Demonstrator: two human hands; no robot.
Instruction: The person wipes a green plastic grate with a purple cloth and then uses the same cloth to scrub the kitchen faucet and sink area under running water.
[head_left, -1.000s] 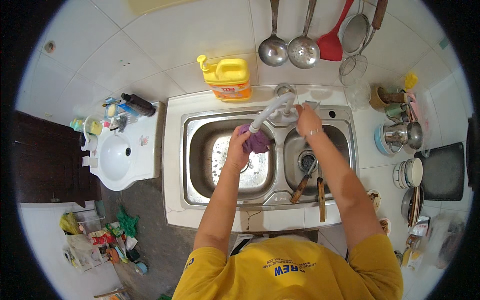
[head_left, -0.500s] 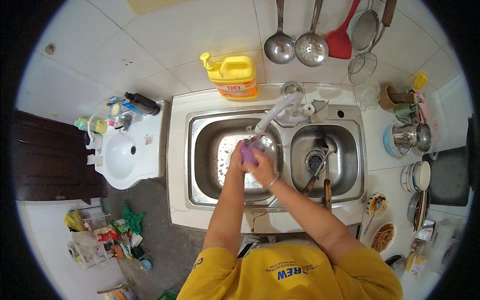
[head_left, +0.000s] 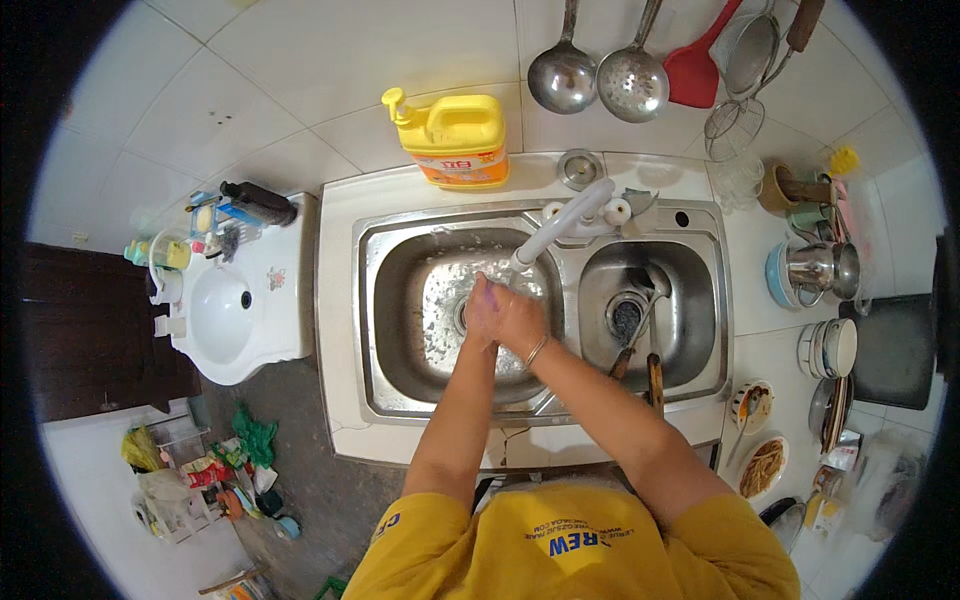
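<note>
Over the left basin of the steel double sink, my two hands are pressed together. My left hand and my right hand are closed around a purple cloth, of which only a small strip shows between the fingers. Just above them is the spout of the white faucet. Wet patches and drops cover the basin floor. In the right basin lie a metal ladle and wooden handles that lean over the front rim.
A yellow detergent jug stands behind the sink. Ladles, a red spatula and strainers hang on the wall. Bowls, a metal pot and a plate of food crowd the right counter. A white washbasin is at left.
My hands have closed more tightly over the purple cloth, so less of it shows. They sit slightly lower below the spout. The whole view has shifted a little.
</note>
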